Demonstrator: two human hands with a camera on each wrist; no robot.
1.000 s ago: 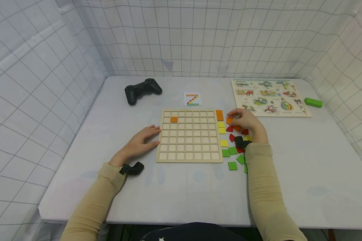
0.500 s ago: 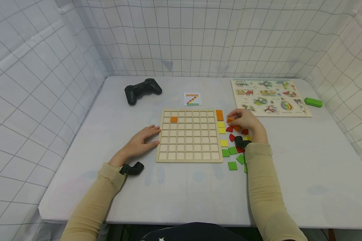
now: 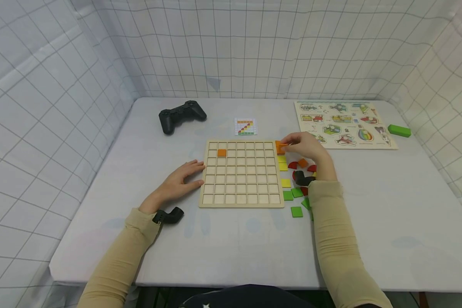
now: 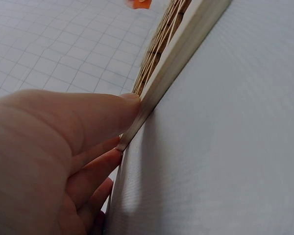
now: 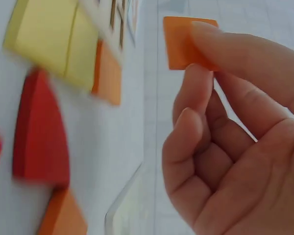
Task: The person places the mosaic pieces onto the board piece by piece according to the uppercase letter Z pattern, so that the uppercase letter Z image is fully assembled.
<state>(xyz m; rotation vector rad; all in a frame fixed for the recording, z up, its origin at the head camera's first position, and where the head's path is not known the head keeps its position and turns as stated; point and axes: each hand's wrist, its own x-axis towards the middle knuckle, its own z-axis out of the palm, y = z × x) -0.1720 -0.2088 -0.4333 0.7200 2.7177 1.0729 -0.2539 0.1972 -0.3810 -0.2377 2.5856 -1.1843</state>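
Note:
A wooden grid board (image 3: 240, 174) lies on the table, with one orange square tile (image 3: 222, 152) in a cell near its top left. My left hand (image 3: 177, 182) touches the board's left edge with thumb and fingertips, the fingers fairly straight. My right hand (image 3: 306, 145), over the board's upper right corner, pinches another orange square tile (image 5: 179, 44) between thumb and fingers, raised off the table. Along the board's right side lie yellow square tiles (image 3: 283, 167), red quarter-round pieces (image 5: 41, 132), a loose orange tile (image 3: 303, 163) and green square tiles (image 3: 297, 212).
A small pattern card (image 3: 246, 127) lies behind the board. Further back are a black game controller (image 3: 182, 115) at left and a picture puzzle board (image 3: 344, 124) at right, with a green block (image 3: 399, 131) beside it. White grid-patterned cloth walls (image 3: 231, 55) enclose the table.
My right hand has picked up an orange tile from the loose pieces, lifted it and moved left toward the board's upper right corner. My left hand has stayed put.

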